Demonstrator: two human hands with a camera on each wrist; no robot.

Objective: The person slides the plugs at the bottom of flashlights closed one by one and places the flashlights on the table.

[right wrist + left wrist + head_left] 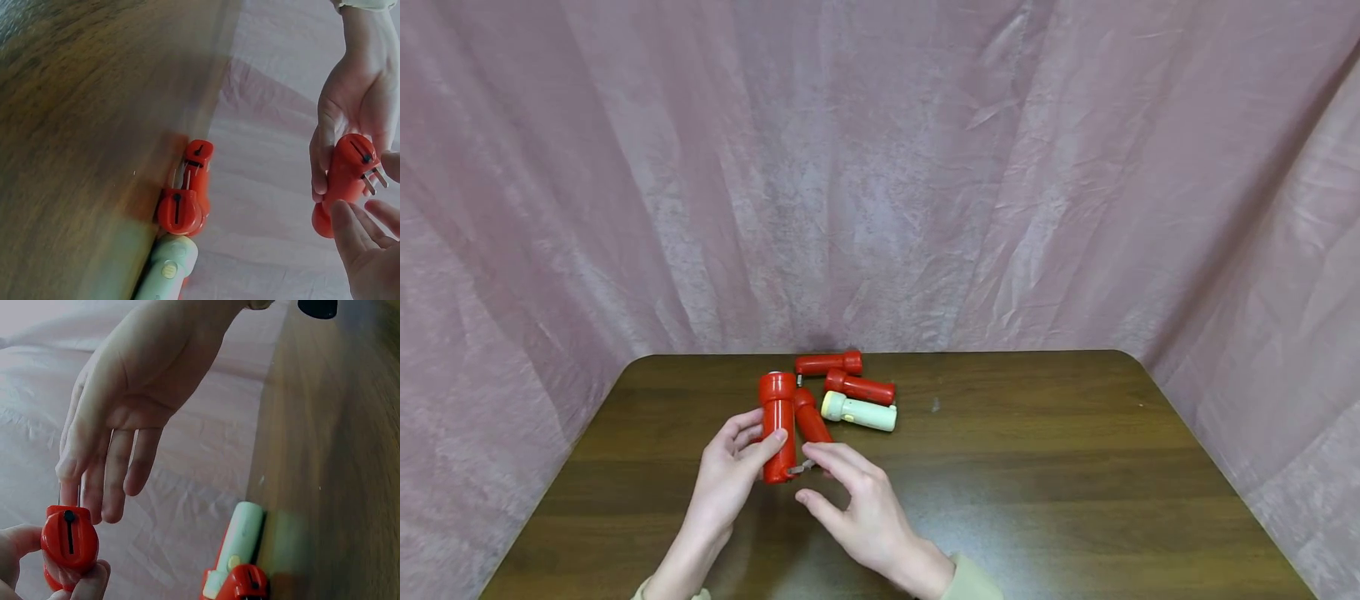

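A red flashlight (778,417) with a wide head is gripped in my left hand (724,475), head pointing away, thumb lying along its side. Two metal plug prongs (375,181) stick out sideways from its tail end. That end, in the left wrist view, shows a black slot (70,534). My right hand (868,512) is held beside the prongs with thumb and fingers spread apart and mostly straight. In the right wrist view its fingers (356,237) are close to the flashlight's body; whether they touch it I cannot tell.
Beyond the hands, a pale green flashlight (865,413) with a yellow rim lies on the wooden table (1037,467). Near it lie three more red flashlights: one at the back (823,364), one in the middle (865,389), one closer (812,418). A pink curtain (880,183) hangs behind.
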